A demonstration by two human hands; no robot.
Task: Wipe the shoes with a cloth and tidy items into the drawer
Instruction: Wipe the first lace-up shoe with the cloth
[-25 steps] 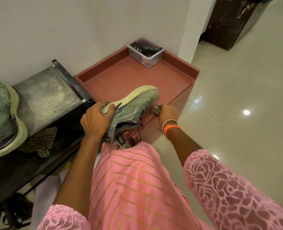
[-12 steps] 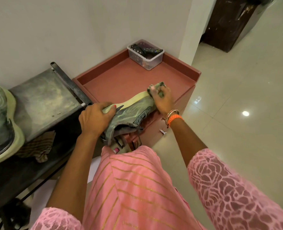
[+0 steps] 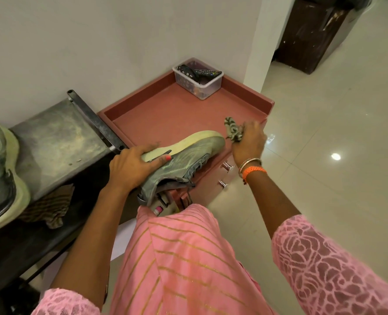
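Mid-wipe on the grey shoe [image 3: 184, 160], held on its side over the front edge of the red cabinet [image 3: 156, 117], pale sole turned up and toe pointing right; left hand [image 3: 134, 165] curled round the heel end with the thumb across the sole; right hand [image 3: 248, 142] bunched round a patterned cloth [image 3: 232, 130], just off the toe and apparently not touching it. Best to bring the cloth back flat onto the dusty upper and stroke heel to toe, away from the lap; to keep the left grip firm so the shoe cannot roll; to refold the cloth to a clean face. Second shoe [image 3: 0, 176] waiting on the dusty surface [image 3: 54, 142] at left; drawers below with metal knobs [image 3: 227, 165], tidying not yet begun.
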